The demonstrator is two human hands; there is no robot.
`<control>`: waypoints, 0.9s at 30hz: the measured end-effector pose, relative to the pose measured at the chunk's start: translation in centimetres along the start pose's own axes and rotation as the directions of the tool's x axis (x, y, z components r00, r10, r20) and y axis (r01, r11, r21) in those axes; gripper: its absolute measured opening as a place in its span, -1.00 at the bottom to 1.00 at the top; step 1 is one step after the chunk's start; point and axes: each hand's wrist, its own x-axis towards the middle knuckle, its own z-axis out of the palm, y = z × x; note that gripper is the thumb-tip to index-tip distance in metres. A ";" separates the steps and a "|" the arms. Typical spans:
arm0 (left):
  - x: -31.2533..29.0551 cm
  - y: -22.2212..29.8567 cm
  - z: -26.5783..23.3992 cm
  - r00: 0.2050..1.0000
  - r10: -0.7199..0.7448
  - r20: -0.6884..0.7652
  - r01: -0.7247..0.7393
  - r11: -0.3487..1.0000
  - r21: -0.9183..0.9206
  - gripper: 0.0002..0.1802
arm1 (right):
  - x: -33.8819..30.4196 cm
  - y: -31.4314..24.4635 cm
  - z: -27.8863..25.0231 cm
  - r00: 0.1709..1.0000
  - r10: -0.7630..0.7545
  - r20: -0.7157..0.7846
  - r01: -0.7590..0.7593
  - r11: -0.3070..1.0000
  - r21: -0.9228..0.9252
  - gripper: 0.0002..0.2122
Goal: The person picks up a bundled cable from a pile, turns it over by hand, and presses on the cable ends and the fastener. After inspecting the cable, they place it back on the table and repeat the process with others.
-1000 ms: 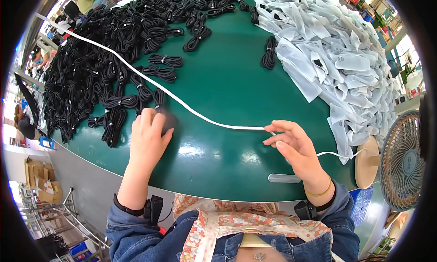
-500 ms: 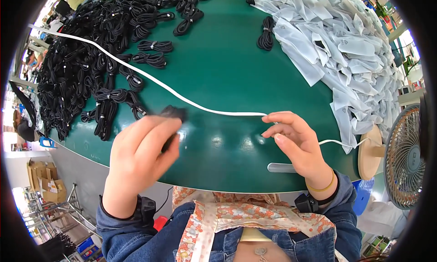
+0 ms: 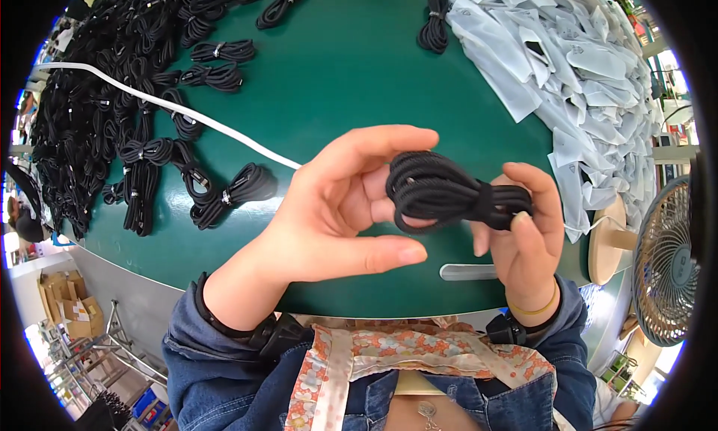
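The person holds a coiled black cable bundle (image 3: 456,194) up in front of the body, above the near edge of the green surface (image 3: 359,79). The right hand (image 3: 523,236) is closed around the right end of the bundle, with the thumb pressing on it from the front and the other fingers behind. The left hand (image 3: 336,206) is open and curved like a cup; its index finger touches the top of the looped left end, the inner fingers touch the loop from behind, and the thumb is stretched out below without touching the bundle. On the surface, just left of the left hand, lies one more black cable bundle (image 3: 232,195), and behind it a big heap of black cable bundles (image 3: 112,117) covers the far left part. A white cord (image 3: 172,109) runs across this heap from the far left and goes out of sight behind the left hand. One single bundle (image 3: 435,23) lies at the far side, beside a large pile of white plastic bags (image 3: 583,72) on the right. A small flat white strip (image 3: 467,271) lies on the near edge of the surface, under the hands. At the right a round fan (image 3: 666,259) stands near a pale wooden spool (image 3: 609,240). The person wears a denim jacket and a flowered apron
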 end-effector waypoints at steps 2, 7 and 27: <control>0.0 -0.4 -0.4 0.999 -0.011 0.053 0.012 1.000 -0.012 -0.21 | 0.0 0.1 -0.1 0.999 0.036 -0.017 -0.036 0.999 0.015 -0.66; -0.2 -0.4 -0.5 0.999 -0.034 0.004 0.034 0.999 -0.029 -0.17 | 0.1 0.1 0.1 0.987 0.142 -0.076 -0.137 0.988 0.067 -0.61; -0.1 0.2 0.2 0.958 -0.175 -0.227 0.173 0.985 -0.030 -0.17 | -0.1 0.7 -0.7 0.993 -0.082 0.082 0.074 0.993 0.097 -0.36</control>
